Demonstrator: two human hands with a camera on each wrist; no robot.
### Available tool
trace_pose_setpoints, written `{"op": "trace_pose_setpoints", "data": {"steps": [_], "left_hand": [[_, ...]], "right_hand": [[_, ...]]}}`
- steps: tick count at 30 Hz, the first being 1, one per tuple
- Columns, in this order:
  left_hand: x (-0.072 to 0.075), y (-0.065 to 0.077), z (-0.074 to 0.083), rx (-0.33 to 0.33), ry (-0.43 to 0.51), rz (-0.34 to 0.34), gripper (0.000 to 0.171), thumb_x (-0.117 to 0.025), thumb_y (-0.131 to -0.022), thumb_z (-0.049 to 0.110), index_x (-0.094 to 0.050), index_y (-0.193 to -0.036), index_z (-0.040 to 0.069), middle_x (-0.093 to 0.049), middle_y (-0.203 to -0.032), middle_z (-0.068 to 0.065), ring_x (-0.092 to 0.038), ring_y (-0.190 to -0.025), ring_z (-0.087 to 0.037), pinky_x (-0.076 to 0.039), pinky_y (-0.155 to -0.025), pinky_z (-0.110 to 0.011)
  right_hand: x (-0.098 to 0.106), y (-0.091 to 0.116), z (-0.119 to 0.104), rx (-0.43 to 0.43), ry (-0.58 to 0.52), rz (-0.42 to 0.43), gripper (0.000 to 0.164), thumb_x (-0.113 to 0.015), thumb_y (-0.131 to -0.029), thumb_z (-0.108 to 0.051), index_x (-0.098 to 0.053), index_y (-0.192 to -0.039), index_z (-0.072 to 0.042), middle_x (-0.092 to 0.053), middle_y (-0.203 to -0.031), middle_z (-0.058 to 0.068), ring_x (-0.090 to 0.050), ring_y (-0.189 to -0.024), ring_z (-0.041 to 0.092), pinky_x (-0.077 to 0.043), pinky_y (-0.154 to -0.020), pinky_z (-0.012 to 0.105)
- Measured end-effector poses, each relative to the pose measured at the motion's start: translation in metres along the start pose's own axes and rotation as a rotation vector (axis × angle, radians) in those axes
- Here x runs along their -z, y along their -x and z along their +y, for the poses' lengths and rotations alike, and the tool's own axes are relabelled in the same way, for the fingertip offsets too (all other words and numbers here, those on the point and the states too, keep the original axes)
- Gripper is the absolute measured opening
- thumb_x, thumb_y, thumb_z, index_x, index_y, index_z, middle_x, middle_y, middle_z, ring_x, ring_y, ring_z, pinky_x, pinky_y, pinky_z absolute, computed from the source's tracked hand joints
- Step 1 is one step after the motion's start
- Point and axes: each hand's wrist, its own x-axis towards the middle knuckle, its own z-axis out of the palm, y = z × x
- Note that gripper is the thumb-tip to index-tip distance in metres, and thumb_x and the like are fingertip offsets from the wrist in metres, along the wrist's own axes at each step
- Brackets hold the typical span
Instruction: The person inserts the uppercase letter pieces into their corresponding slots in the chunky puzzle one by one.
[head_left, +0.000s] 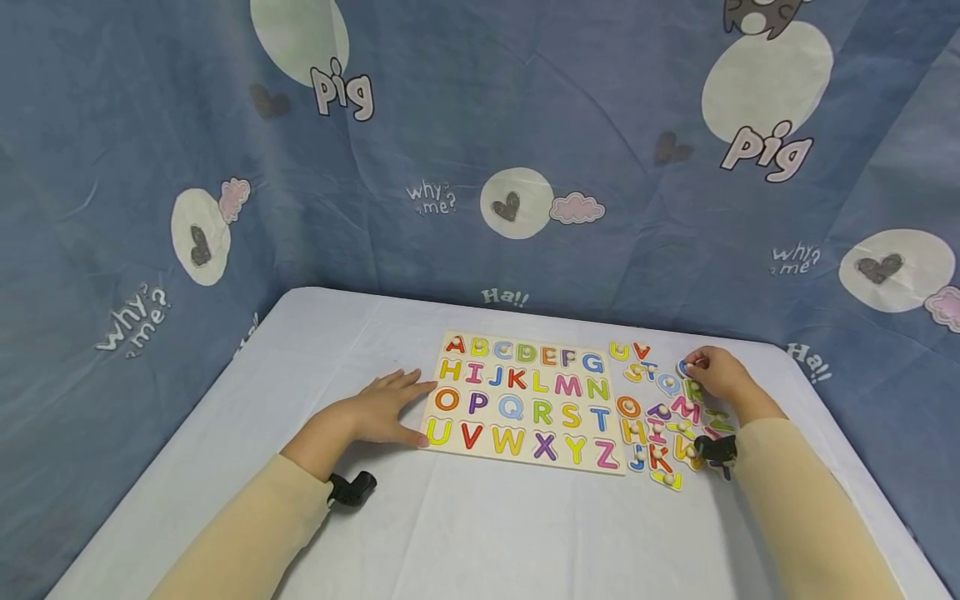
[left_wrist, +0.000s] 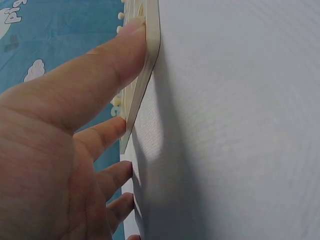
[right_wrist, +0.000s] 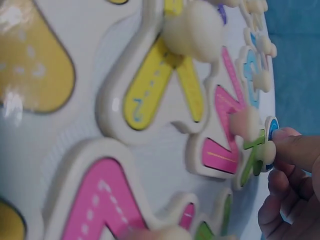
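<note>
A wooden alphabet board (head_left: 585, 410) lies mid-table, printed with coloured letters; knobbed pieces sit in its top row from A to F. My left hand (head_left: 386, 410) rests at the board's left edge, thumb at the near corner and fingers spread. In the left wrist view that thumb (left_wrist: 115, 62) lies against the board's edge. Over the far side of the loose pieces, my right hand (head_left: 723, 379) pinches a small blue letter piece (head_left: 682, 367) between thumb and fingertips. Its letter is mostly hidden. A green piece (right_wrist: 252, 157) stands right beside it in the right wrist view.
Several loose knobbed letters lie right of the board, among them a red V (head_left: 641, 351), an orange O (head_left: 628, 407) and a red K (head_left: 660, 457). Some overlap or crowd together under my right wrist. A patterned blue curtain (head_left: 450, 267) hangs behind the white table (head_left: 480, 533).
</note>
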Motion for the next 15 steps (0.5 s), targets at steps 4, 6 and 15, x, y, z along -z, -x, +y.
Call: {"op": "trace_pose_setpoints", "data": {"steps": [4,6,15], "left_hand": [[0.0,-0.001,0.0,0.002,-0.001,0.003,0.097,-0.081,-0.076,0.054,-0.038,-0.156,0.022,-0.022,-0.165,-0.014,-0.012,-0.151,-0.04,-0.015,-0.118,-0.063],[0.0,-0.001,0.0,0.003,-0.001,0.003,0.097,-0.081,-0.075,0.054,-0.038,-0.156,0.022,-0.022,-0.165,-0.014,-0.012,-0.151,-0.04,-0.015,-0.118,-0.063],[0.0,-0.001,0.0,-0.005,-0.003,0.001,0.097,-0.081,-0.076,0.054,-0.038,-0.156,0.021,-0.022,-0.165,-0.014,-0.012,-0.151,-0.041,-0.015,-0.117,-0.064]], "right_hand": [[0.007,0.005,-0.005,0.016,0.002,0.007,0.024,-0.054,-0.103,-0.014,-0.057,-0.113,0.008,-0.054,-0.094,0.016,-0.05,-0.089,0.03,-0.042,-0.075,0.041],[0.01,0.007,-0.008,0.028,-0.003,0.017,0.024,-0.055,-0.103,-0.015,-0.057,-0.113,0.007,-0.053,-0.094,0.016,-0.049,-0.089,0.03,-0.042,-0.075,0.039],[0.019,0.018,-0.032,0.099,-0.009,0.007,0.026,-0.058,-0.103,-0.018,-0.058,-0.114,0.006,-0.055,-0.096,0.015,-0.051,-0.089,0.029,-0.044,-0.075,0.04]]}}
